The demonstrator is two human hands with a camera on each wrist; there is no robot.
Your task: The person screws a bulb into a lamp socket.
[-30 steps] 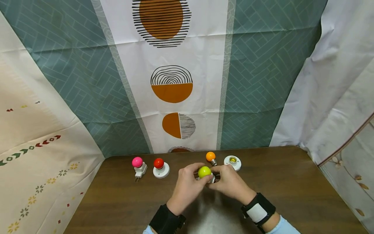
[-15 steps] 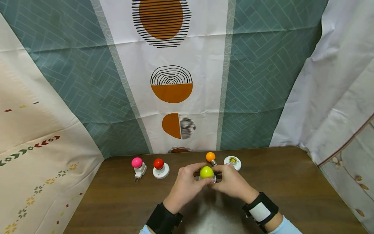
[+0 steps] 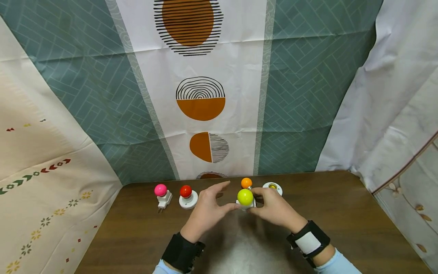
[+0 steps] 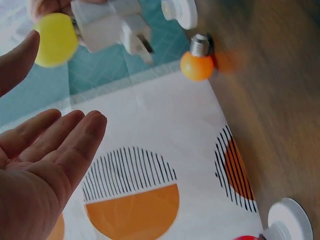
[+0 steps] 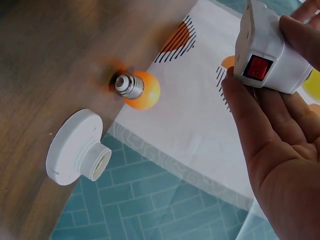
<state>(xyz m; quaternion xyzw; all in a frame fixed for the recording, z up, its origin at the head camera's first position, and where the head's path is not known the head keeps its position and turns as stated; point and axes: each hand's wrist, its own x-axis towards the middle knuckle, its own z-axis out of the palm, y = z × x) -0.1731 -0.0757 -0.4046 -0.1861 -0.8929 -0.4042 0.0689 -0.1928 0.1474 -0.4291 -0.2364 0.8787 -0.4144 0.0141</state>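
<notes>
My right hand (image 3: 275, 208) pinches a white plug-in lamp socket (image 5: 274, 47) between thumb and fingers, above the table. On the socket's side is a red rocker switch (image 5: 258, 67), and its plug prongs (image 4: 145, 45) show in the left wrist view. A yellow-green light bulb (image 3: 245, 197) sits in the socket. My left hand (image 3: 207, 208) is spread open just left of the bulb, its thumb tip close by it. In the left wrist view the palm and straight fingers (image 4: 75, 130) hold nothing.
Behind the hands, an orange bulb (image 3: 246, 183) lies on the brown table (image 3: 137, 236), beside a round white lamp holder (image 3: 278, 189) without a bulb. To the left are a red bulb (image 3: 186, 191) in a round holder and a pink bulb (image 3: 160, 190) in a plug-in socket.
My left hand has let go of the yellow-green bulb, spread its fingers and drawn back left. My right hand has shifted the socket and bulb slightly right and away from me.
</notes>
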